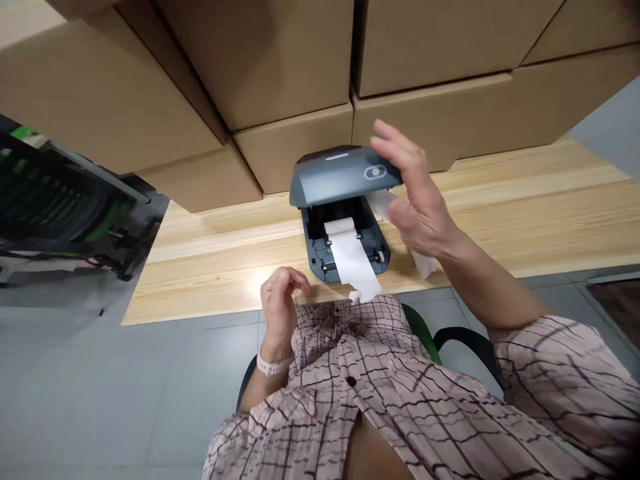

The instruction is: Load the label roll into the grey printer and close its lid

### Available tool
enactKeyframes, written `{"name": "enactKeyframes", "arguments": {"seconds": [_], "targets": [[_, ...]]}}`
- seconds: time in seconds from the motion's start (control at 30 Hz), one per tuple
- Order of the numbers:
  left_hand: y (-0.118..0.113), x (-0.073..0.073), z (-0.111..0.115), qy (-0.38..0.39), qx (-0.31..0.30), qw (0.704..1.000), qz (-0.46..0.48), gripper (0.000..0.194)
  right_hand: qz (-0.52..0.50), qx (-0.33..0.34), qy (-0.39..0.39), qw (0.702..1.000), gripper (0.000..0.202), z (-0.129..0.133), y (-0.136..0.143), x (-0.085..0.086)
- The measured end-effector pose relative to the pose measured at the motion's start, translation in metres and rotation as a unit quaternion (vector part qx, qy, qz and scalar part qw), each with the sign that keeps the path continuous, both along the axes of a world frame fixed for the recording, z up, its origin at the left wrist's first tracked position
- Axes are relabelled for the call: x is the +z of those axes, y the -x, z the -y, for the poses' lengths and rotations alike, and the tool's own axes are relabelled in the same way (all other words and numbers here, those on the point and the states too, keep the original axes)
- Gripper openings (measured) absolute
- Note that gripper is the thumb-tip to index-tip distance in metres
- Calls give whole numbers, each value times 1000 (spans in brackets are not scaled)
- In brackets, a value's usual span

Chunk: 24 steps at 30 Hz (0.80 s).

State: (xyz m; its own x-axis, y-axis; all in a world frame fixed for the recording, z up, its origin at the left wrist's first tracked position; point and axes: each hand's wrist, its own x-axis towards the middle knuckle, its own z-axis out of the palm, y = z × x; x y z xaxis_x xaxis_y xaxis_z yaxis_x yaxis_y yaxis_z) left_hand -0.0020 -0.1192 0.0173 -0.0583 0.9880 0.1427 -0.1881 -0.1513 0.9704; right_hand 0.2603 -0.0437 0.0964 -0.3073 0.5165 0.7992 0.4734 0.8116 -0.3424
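Note:
A dark grey label printer (pixel 315 257) sits near the table's front edge with its lid (pixel 333 179) tilted up. My right hand (pixel 417 193) grips the lid's right side, thumb below and fingers above. Inside the printer lies a small white paper roll (pixel 340 225), and its paper strip (pixel 356 267) runs forward over the front lip to a torn end. My left hand (pixel 281 300) is beside the printer's front left corner at the table edge. Its fingers are loosely bent, with nothing visible in them.
Large cardboard boxes (pixel 295 147) stand stacked along the back of the wooden table (pixel 215 260). More white paper (pixel 424 265) lies to the printer's right, partly behind my right hand. Dark equipment (pixel 60 200) stands at the left, beyond the table. A chair armrest (pixel 465 337) is beside me.

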Motion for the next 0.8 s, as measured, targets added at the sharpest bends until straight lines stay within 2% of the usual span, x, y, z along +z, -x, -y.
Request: {"name": "enactKeyframes", "arguments": {"seconds": [0.1,0.13,0.23,0.3,0.4,0.47,0.53,0.57,0.67,0.73,0.8], "targets": [[2,13,-38,-49,93,994,-35,19,-28,-19,-21,999,64,-37,9,16],[0,16,-52,-55,98,992,-61,24,-30,-33,-15,999,62,-49,12,21],[-9,14,-91,-16,19,994,-109,61,-24,-70,10,997,58,-79,17,38],[-16,10,-109,10,-52,992,-113,80,-39,-107,-13,993,56,-89,19,44],[-23,3,-122,18,-113,987,-115,98,-64,-154,-91,982,37,-83,21,36],[-23,1,-126,23,-122,985,-116,103,-21,-117,-95,988,26,-71,23,21],[-23,0,-128,29,-120,986,-111,103,81,-58,-20,995,26,-59,23,5],[-22,0,-128,31,-119,986,-110,103,147,-34,38,988,27,-55,23,-2],[-20,-1,-130,31,-110,987,-112,103,310,15,185,932,32,-54,20,-10],[-20,-2,-132,29,-106,987,-115,102,345,41,239,907,34,-61,17,-7],[-20,-3,-132,23,-109,987,-117,101,335,69,268,901,36,-71,13,-1]]}}
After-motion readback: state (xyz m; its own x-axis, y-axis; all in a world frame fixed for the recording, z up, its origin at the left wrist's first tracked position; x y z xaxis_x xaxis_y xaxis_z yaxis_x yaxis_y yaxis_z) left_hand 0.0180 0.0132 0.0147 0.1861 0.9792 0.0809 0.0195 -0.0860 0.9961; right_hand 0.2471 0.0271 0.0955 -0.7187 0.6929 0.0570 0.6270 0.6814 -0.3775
